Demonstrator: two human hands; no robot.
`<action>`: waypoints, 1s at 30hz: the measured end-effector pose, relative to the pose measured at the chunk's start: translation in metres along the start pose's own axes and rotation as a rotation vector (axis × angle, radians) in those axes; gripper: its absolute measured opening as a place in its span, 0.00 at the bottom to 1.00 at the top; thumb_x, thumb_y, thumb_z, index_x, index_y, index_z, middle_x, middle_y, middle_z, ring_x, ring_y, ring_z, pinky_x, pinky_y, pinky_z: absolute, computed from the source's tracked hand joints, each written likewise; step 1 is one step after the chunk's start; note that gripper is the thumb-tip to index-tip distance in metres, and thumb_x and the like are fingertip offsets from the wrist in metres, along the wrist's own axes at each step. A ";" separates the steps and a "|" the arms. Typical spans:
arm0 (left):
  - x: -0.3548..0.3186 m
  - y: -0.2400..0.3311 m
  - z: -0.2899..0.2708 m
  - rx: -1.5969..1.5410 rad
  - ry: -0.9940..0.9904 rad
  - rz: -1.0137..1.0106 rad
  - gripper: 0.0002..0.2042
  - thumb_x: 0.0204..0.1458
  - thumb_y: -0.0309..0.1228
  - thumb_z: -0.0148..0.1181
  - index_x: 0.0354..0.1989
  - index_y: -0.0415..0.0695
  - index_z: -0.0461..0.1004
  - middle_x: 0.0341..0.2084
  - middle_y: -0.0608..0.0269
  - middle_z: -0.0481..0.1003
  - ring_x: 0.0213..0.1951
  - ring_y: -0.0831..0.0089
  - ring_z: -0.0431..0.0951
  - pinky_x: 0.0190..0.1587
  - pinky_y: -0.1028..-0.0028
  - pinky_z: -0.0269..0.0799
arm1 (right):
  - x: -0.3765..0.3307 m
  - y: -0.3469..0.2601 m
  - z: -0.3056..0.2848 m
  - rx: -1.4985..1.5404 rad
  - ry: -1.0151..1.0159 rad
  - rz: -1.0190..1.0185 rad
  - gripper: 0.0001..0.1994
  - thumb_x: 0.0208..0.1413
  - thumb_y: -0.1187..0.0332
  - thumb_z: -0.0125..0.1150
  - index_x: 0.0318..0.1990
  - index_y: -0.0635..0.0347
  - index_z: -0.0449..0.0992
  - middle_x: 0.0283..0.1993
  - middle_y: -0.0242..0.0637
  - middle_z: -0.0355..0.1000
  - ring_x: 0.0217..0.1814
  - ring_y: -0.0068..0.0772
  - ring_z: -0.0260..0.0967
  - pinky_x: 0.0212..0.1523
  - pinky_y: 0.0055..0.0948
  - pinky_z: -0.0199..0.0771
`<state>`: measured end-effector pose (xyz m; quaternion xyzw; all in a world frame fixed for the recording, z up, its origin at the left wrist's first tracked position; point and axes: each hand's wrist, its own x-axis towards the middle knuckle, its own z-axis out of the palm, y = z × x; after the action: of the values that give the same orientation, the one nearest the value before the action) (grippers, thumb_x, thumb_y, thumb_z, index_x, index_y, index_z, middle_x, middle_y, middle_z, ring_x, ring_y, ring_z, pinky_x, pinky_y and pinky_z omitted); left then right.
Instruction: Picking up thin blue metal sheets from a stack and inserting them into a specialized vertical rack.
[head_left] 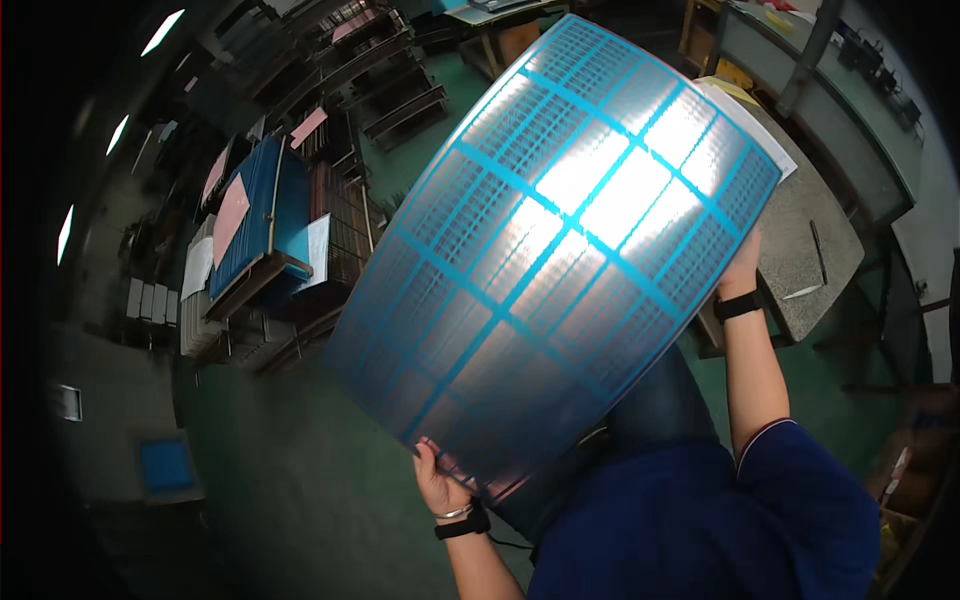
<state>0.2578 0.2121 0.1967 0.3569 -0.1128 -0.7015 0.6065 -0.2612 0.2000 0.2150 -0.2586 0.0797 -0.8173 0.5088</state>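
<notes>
A large, shiny metallic circuit board panel [480,250] with bright blue grid lines and fine patterned blocks fills the middle of the head view. It is held up at a slant in front of my body, and light glares off its upper part. My left hand [441,488] grips the lower left edge, its thumb on the near face. At the right edge, my right hand [741,268] grips the panel, with most of its fingers hidden behind it. Both wrists wear black bands.
A grey speckled table [785,250] stands at right, with a dark pen [818,252] and papers [775,150] on it. To the left, a rack holds blue panels [248,235] with a pink sheet [231,215]. More racks [380,70] line the back over green floor.
</notes>
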 end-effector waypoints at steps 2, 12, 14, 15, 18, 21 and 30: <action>0.000 0.017 -0.016 0.174 0.062 0.063 0.09 0.59 0.36 0.51 0.40 0.44 0.71 0.37 0.67 0.75 0.40 0.75 0.74 0.44 0.71 0.72 | 0.004 -0.013 0.017 -0.107 -0.019 0.033 0.25 0.62 0.52 0.41 0.58 0.62 0.62 0.56 0.42 0.65 0.57 0.38 0.63 0.55 0.37 0.66; -0.003 0.031 -0.092 0.573 0.389 0.134 0.25 0.58 0.48 0.48 0.47 0.34 0.67 0.43 0.55 0.71 0.43 0.68 0.73 0.45 0.70 0.72 | -0.026 0.022 0.066 -0.411 0.369 0.235 0.22 0.62 0.60 0.45 0.60 0.63 0.61 0.56 0.43 0.66 0.56 0.34 0.65 0.55 0.30 0.67; -0.004 0.030 -0.104 0.674 0.450 0.149 0.29 0.58 0.49 0.47 0.50 0.30 0.65 0.44 0.51 0.70 0.44 0.65 0.73 0.45 0.68 0.73 | -0.029 0.029 0.055 -0.402 0.372 0.262 0.20 0.63 0.62 0.44 0.58 0.64 0.63 0.55 0.42 0.67 0.54 0.32 0.66 0.54 0.28 0.68; -0.003 0.029 -0.109 0.673 0.441 0.134 0.29 0.58 0.49 0.47 0.50 0.30 0.65 0.44 0.51 0.70 0.44 0.65 0.73 0.45 0.68 0.73 | -0.031 0.030 0.051 -0.421 0.374 0.269 0.19 0.64 0.63 0.43 0.58 0.64 0.64 0.54 0.42 0.67 0.53 0.31 0.67 0.53 0.27 0.68; -0.008 0.028 -0.088 0.753 0.518 0.112 0.32 0.56 0.52 0.49 0.51 0.29 0.64 0.47 0.47 0.69 0.47 0.60 0.73 0.48 0.65 0.72 | -0.034 0.030 0.048 -0.441 0.385 0.265 0.20 0.63 0.62 0.44 0.57 0.63 0.65 0.53 0.41 0.68 0.52 0.27 0.68 0.52 0.25 0.69; -0.003 0.029 -0.110 0.815 0.594 0.168 0.32 0.55 0.52 0.49 0.52 0.29 0.64 0.46 0.46 0.69 0.47 0.60 0.72 0.48 0.65 0.72 | -0.031 0.029 0.058 -0.514 0.371 0.271 0.21 0.63 0.61 0.46 0.58 0.63 0.64 0.53 0.41 0.69 0.51 0.27 0.68 0.52 0.25 0.69; -0.010 0.049 -0.100 0.786 0.511 0.204 0.29 0.58 0.47 0.47 0.54 0.29 0.62 0.48 0.47 0.67 0.47 0.62 0.72 0.47 0.66 0.73 | -0.016 -0.009 0.072 -0.688 0.150 0.542 0.22 0.58 0.64 0.55 0.57 0.66 0.64 0.48 0.39 0.72 0.46 0.24 0.71 0.47 0.22 0.72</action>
<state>0.3594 0.2370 0.1577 0.7073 -0.2510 -0.4324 0.4998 -0.2261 0.2278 0.2745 -0.3228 0.4486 -0.5968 0.5817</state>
